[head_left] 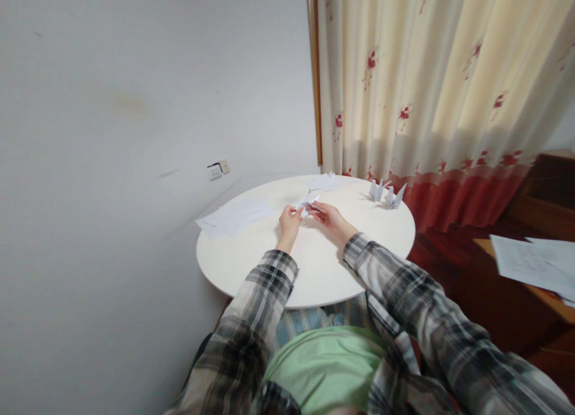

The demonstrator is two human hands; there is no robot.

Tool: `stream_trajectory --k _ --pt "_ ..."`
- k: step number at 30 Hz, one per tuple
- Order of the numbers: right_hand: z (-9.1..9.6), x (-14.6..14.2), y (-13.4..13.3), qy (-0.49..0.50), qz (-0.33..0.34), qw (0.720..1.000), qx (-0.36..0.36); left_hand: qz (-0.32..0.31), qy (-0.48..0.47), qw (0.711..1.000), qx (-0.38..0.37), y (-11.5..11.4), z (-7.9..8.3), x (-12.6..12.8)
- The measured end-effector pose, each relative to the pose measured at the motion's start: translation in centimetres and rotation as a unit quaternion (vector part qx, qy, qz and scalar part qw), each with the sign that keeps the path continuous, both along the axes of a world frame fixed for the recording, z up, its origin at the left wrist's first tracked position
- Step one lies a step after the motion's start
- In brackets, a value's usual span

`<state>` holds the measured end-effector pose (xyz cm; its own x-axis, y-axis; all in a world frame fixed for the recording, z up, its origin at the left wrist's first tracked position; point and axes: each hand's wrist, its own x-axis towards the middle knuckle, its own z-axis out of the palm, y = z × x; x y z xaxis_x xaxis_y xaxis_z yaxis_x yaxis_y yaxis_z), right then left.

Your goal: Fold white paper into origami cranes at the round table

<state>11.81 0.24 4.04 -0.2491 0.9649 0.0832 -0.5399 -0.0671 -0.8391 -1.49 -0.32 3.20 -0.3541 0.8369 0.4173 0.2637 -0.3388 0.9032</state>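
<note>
Between my two hands, just above the round white table (251,265), is a folded white paper crane (307,206) with pointed tips sticking up. My left hand (290,219) pinches its near left side between thumb and fingers. From the right, my right hand (330,215) grips the crane's other side with thumb and fingertips. The fingers hide part of the paper, so its lower folds do not show.
White paper sheets (236,216) lie at the table's left. More paper (327,181) lies at the far edge. Folded paper cranes (395,197) stand at the right. A wall (112,223) borders the left side; a wooden desk with printed sheets (534,262) is at right.
</note>
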Motion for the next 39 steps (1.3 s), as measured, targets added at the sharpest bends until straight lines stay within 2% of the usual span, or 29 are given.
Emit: stream_trajectory --k 5,15,22,28,32,39 --pt "-0.12 -0.25 -0.23 -0.006 -0.014 0.999 0.040 -0.014 -0.029 0.999 -0.016 0.27 -0.40 -0.10" --pt "-0.13 -0.29 -0.62 -0.060 -0.076 0.993 0.072 -0.053 -0.078 0.995 -0.025 0.26 -0.80 -0.22" --pt "-0.54 -0.80 0.12 -0.126 -0.142 0.967 0.169 -0.055 -0.094 0.992 -0.058 0.35 -0.66 -0.19" --pt "-0.89 -0.89 -0.15 -0.221 -0.187 0.918 0.271 -0.054 -0.117 0.990 -0.065 0.39 -0.61 -0.16" --pt "-1.01 -0.66 -0.58 -0.307 -0.208 0.869 0.329 -0.062 -0.138 0.986 -0.072 0.24 -0.55 -0.13" --pt "-1.03 -0.52 -0.55 -0.426 -0.269 0.773 0.386 -0.089 -0.149 0.982 -0.071 0.22 -0.39 -0.04"
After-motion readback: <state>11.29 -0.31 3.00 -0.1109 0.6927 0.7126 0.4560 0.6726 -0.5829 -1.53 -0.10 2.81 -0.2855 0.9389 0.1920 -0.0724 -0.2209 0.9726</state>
